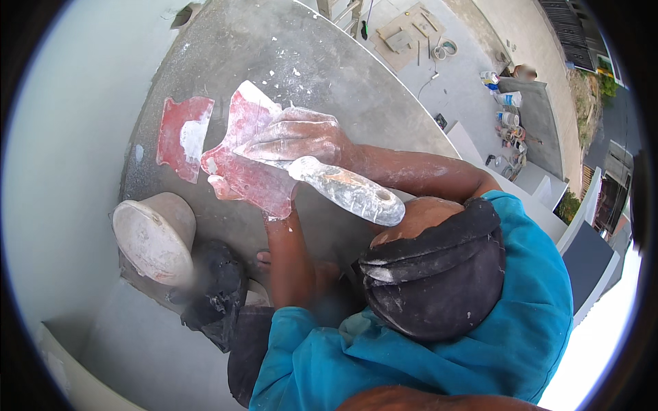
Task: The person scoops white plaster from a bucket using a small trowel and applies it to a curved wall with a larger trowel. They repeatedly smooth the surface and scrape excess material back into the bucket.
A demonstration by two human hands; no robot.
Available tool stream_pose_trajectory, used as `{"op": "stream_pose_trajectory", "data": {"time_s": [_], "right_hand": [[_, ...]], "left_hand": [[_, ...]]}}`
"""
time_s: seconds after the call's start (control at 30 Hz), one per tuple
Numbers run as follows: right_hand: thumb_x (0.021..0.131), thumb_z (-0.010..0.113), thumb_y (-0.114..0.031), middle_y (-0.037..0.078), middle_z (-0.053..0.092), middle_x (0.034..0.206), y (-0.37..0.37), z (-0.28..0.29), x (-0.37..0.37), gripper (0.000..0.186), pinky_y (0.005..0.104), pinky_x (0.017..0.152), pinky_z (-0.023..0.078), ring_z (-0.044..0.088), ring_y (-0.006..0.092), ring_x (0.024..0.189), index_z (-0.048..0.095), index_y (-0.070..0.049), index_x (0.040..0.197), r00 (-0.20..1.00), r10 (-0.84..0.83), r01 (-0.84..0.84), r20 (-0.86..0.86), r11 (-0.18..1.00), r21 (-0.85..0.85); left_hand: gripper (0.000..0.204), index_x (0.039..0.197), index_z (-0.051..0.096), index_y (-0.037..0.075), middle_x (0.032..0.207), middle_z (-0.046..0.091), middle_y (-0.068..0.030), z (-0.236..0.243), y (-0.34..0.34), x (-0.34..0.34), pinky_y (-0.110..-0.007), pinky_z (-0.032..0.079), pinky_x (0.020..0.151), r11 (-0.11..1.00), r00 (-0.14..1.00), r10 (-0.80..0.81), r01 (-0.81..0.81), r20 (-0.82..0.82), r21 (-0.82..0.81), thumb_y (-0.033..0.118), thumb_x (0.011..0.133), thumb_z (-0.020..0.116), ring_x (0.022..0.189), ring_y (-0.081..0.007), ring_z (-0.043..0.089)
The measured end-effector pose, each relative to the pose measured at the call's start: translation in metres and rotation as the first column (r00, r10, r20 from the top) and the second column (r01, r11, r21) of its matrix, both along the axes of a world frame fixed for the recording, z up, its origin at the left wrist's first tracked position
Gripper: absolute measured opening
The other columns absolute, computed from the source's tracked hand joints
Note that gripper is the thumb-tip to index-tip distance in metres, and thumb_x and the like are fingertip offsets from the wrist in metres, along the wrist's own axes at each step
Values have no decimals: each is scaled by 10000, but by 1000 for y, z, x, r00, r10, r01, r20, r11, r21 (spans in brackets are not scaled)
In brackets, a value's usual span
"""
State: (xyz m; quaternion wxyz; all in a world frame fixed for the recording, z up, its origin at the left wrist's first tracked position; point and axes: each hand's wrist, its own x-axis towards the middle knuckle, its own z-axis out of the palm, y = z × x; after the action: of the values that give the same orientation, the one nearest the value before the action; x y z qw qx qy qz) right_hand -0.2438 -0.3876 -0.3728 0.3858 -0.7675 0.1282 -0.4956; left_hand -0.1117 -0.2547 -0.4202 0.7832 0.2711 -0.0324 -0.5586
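Note:
My left hand (223, 188) is closed on a red plastic spreader (257, 186), its thumb over the near left edge. A putty knife (346, 190) with a white-smeared handle and round hole lies across that spreader. Its handle juts out rightward, and I cannot make out which hand steadies it. My right hand (301, 133), coated in white filler, presses its fingers together over a second red spreader (248, 113) with a white-coated tip. Another red spreader (184, 137), partly covered in white, lies apart on the grey concrete surface (226, 41).
A filler-crusted white bucket (181, 216) stands at left beside a black plastic bag (223, 281). My bent knee in black cloth (435, 288) is near my right arm. White crumbs lie on the concrete. Beyond its edge, lower down, are boards (411, 34), tape rolls (444, 48) and several buckets (507, 99).

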Motion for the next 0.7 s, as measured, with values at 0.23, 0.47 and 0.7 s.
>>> {"op": "stream_pose_trajectory", "data": {"time_s": [0.23, 0.47, 0.7], "right_hand": [[738, 727, -186, 27, 702, 1132, -4, -52, -17, 409, 353, 836, 541, 648, 244, 973, 727, -151, 1145, 999, -42, 42, -8, 998, -36], [910, 705, -347, 69, 720, 1028, -46, -50, -46, 310, 353, 743, 539, 685, 198, 880, 723, -73, 1055, 608, -286, 613, -741, 761, 210], [844, 687, -177, 79, 718, 1050, 6, -23, -75, 240, 355, 843, 528, 665, 268, 979, 719, -93, 1067, 871, -35, 8, -490, 998, -57]], "left_hand": [[693, 1454, 350, 69, 1406, 459, -146, -36, -9, -20, -459, 472, 1029, 901, 845, 145, -328, 515, 284, 518, 959, 535, 1204, -277, 536], [1284, 1520, 284, 90, 1525, 345, -195, 18, -27, -39, -743, 194, 1092, 929, 701, -357, 199, -617, -312, 903, 578, 604, 1355, -446, 379], [1181, 1525, 274, 74, 1487, 398, -224, -19, -13, -39, -727, 256, 1069, 966, 656, -221, 46, -722, -255, 889, 699, 498, 1321, -450, 427]]}}
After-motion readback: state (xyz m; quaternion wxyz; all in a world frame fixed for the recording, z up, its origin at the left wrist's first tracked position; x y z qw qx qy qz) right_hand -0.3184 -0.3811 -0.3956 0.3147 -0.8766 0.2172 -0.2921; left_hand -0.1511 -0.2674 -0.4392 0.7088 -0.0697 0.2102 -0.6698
